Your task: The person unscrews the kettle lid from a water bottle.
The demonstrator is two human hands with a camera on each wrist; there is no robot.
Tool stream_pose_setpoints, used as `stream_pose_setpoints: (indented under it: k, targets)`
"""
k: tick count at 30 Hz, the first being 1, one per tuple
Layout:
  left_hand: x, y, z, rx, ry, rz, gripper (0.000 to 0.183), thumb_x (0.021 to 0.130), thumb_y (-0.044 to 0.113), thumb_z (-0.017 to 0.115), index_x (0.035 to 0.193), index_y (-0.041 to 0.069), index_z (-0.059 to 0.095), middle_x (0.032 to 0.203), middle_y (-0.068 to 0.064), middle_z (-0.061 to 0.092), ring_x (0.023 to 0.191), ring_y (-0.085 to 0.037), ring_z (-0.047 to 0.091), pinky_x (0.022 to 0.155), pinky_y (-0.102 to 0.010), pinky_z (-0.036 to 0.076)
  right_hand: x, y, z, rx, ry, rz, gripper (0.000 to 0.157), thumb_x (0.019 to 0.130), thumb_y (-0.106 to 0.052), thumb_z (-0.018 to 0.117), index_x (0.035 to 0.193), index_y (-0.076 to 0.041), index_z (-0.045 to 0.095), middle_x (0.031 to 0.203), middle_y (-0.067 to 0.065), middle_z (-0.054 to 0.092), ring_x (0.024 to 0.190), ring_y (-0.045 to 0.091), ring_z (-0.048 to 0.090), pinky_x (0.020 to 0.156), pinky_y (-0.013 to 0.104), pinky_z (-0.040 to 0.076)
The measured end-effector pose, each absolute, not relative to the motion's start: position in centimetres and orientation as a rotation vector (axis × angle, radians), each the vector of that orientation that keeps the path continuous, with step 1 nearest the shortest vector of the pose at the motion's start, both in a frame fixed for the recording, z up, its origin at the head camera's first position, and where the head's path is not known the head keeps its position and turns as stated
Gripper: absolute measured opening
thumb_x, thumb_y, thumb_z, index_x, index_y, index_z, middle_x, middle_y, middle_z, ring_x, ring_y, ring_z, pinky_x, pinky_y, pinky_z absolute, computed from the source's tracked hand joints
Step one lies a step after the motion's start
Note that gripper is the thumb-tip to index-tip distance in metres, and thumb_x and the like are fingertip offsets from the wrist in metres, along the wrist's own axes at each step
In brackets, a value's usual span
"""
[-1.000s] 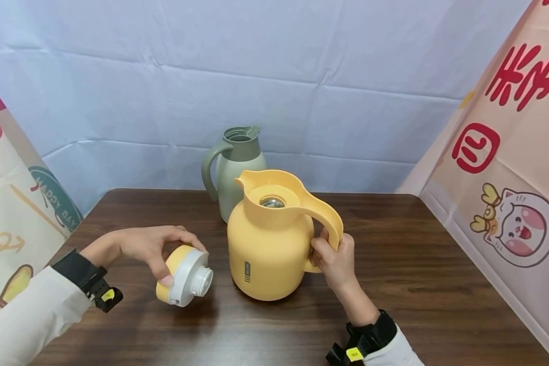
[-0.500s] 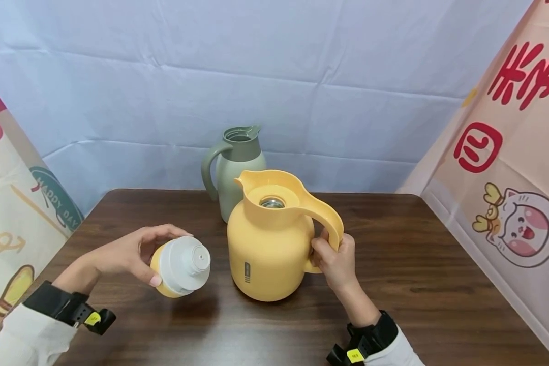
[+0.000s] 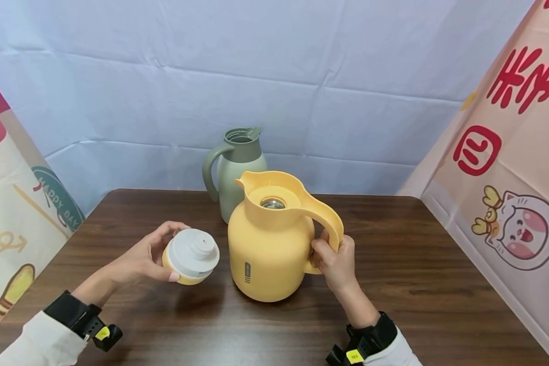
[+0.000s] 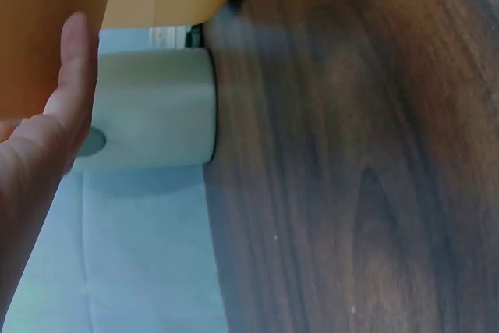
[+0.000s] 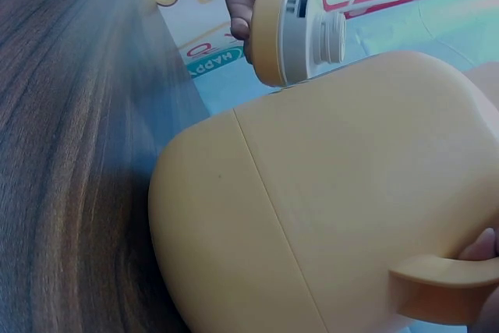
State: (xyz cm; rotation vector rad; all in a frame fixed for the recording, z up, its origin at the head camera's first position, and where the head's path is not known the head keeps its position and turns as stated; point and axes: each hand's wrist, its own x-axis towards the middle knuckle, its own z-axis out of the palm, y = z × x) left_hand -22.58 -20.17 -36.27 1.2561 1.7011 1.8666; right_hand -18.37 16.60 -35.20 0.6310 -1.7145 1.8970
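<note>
My left hand holds a yellow and white thermos lid above the table, fingers and thumb around its yellow base. The lid's narrow threaded stem faces up; it shows side-on in the right wrist view. Just right of it, a yellow thermos jug stands upright, its top opening uncovered. My right hand grips the jug's handle, with only a bit of that hand visible in the right wrist view. In the left wrist view, the lid's yellow side sits against my fingers.
Behind the yellow jug stands a green thermos jug, its mouth uncovered and its handle toward the left. Both jugs rest on a dark wooden table. A pale blue cloth hangs at the back, with printed cloths at both sides.
The left hand has turned the lid so its stem swings from pointing right to pointing up, then shifted it slightly right and up. The right hand and both jugs have stayed put.
</note>
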Motion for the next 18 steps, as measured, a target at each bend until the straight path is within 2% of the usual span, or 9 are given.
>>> stream_pose_setpoints:
  k: [7, 14, 18]
  targets:
    - [-22.5, -19.4, -36.8, 1.089, 1.892, 1.863, 0.088, 0.070, -0.012, 0.069, 0.144, 0.005, 0.025, 0.126, -0.012, 0.047, 0.111, -0.021, 0.050, 0.085, -0.030, 0.045, -18.3, 16.6, -35.1, 0.616, -1.710, 1.908, 0.033, 0.078, 0.019, 0.042, 0.051, -0.001, 0.038, 0.036, 0.006, 0.034, 0.027, 0.020, 0.035, 0.030, 0.026, 0.033]
    - [-22.1, -18.1, -38.3, 0.996, 1.984, 1.974, 0.084, 0.065, -0.016, 0.073, 0.137, -0.005, 0.030, 0.121, -0.013, 0.048, 0.106, -0.019, 0.052, 0.083, -0.027, 0.046, -18.3, 16.5, -35.0, 0.624, -1.715, 1.907, 0.033, 0.078, 0.019, 0.042, 0.051, -0.001, 0.038, 0.037, 0.004, 0.035, 0.027, 0.019, 0.034, 0.030, 0.026, 0.032]
    - [-21.8, -17.7, -38.7, 0.842, 2.077, 1.968, 0.088, 0.063, -0.010, 0.078, 0.137, 0.002, 0.033, 0.119, -0.015, 0.049, 0.102, -0.021, 0.055, 0.081, -0.028, 0.047, -18.3, 16.5, -35.0, 0.625, -1.709, 1.916, 0.033, 0.079, 0.018, 0.042, 0.051, -0.001, 0.038, 0.037, 0.004, 0.035, 0.027, 0.018, 0.034, 0.031, 0.026, 0.033]
